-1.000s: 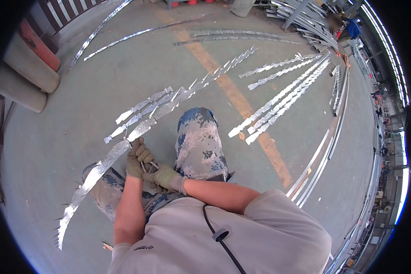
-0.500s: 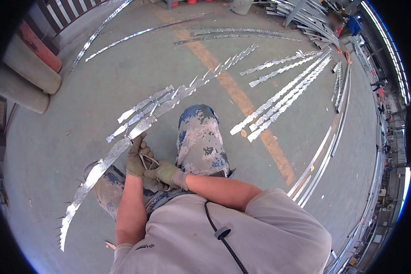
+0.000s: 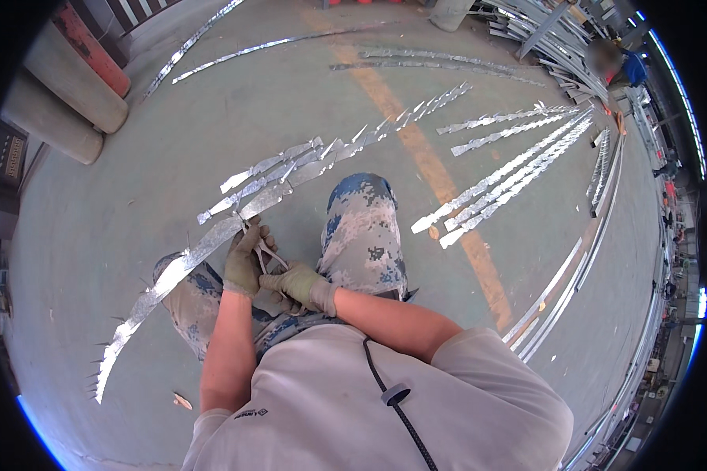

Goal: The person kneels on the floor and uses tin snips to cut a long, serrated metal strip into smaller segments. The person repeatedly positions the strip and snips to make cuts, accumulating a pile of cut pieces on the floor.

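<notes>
Here, R hand (image 3: 298, 286) grips tool (image 3: 260, 254) nr spiky mtl strip (image 3: 173, 275).

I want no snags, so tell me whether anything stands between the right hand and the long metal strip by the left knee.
Yes: the left hand, with part of the pale-handled tool, lies directly between the right hand and the metal strip.

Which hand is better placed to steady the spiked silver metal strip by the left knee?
Likely the left olive-gloved hand, nearest the strip; the right hand, farther off, holds metal handles.
</notes>
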A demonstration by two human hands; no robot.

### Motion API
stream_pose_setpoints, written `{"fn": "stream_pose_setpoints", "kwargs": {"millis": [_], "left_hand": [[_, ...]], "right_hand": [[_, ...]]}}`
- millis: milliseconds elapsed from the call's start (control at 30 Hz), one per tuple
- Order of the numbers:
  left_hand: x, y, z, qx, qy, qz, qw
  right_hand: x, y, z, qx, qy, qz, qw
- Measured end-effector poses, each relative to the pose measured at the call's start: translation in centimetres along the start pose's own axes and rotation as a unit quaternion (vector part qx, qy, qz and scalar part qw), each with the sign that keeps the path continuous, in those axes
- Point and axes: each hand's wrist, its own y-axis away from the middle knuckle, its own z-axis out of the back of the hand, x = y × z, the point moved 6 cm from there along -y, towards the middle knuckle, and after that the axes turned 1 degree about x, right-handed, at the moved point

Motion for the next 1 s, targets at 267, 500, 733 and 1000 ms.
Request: {"fn": "stream_pose_setpoints", "kwargs": {"millis": [267,500,733,1000], "left_hand": [[-0.7,0.9,-0.3,-0.019,-0.030,-0.029,0.999],[-0.1,0.2,0.5,-0.025,-0.005,-0.039,0.999],[-0.1,-0.1,0.8,-0.019,-0.008,-0.047,0.999],[0.2,-0.4,0.4,-0.053,-0.029,-0.036,0.998]], "right_hand": [[-1.3,-1.4,0.4,0.015,0.025,0.010,1.000],[0.7,0.8,-0.5,-0.019,0.003,-0.019,1.000],[0.2,0.1,-0.1,-0.019,0.005,-0.031,0.999],[0.3,-0.2,0.1,-0.022,0.011,-0.037,0.999]]}}
